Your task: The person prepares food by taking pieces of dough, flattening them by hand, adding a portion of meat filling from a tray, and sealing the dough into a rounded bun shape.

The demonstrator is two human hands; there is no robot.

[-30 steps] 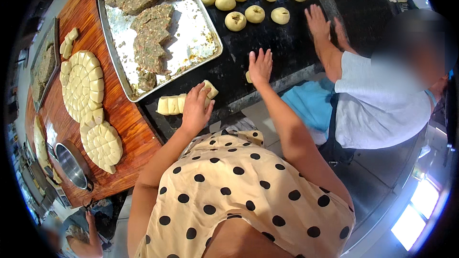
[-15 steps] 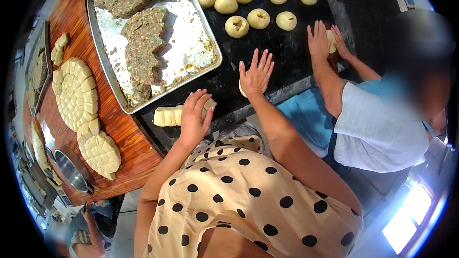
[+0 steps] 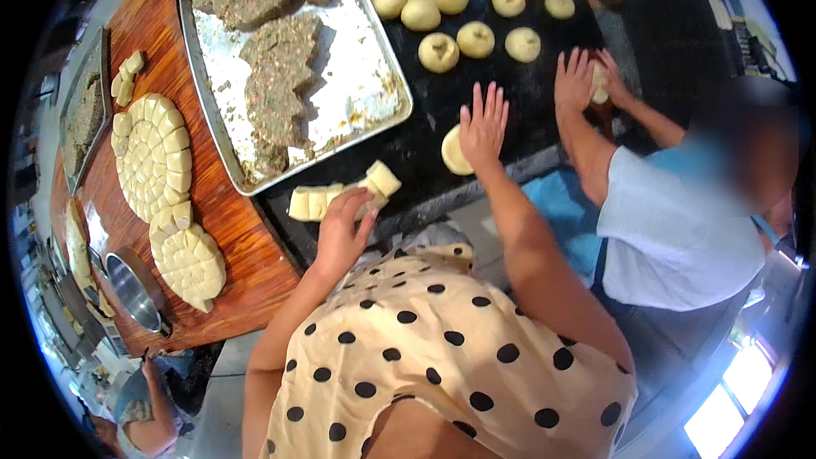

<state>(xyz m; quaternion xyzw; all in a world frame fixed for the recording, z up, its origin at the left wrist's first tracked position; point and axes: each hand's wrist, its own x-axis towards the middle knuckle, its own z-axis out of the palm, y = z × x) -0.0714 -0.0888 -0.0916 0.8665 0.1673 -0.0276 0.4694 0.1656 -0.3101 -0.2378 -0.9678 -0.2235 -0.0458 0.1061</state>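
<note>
A flattened round of pale dough (image 3: 456,151) lies on the black tabletop beside my right hand (image 3: 484,129). That hand is open, fingers stretched forward, its edge at the round's right side. My left hand (image 3: 342,225) rests at the near side of a row of cut dough pieces (image 3: 311,202). Its fingers are loosely bent, with the thumb apart, and the fingertips touch or nearly touch the row. At the row's right end sits a squarish dough piece (image 3: 383,177), tilted from the others.
A metal tray (image 3: 399,85) holds slabs of seasoned ground filling (image 3: 276,76). Several dough balls (image 3: 438,52) with pinched tops stand farther back. Scored dough rounds (image 3: 153,153) and a steel pot (image 3: 134,291) occupy the wooden table at left. To the right, a co-worker's hands (image 3: 576,81) handle dough.
The view has shifted, so the scene sits farther right. My right hand has uncovered the dough round. My left hand has drawn back toward me, exposing more of the squarish dough piece.
</note>
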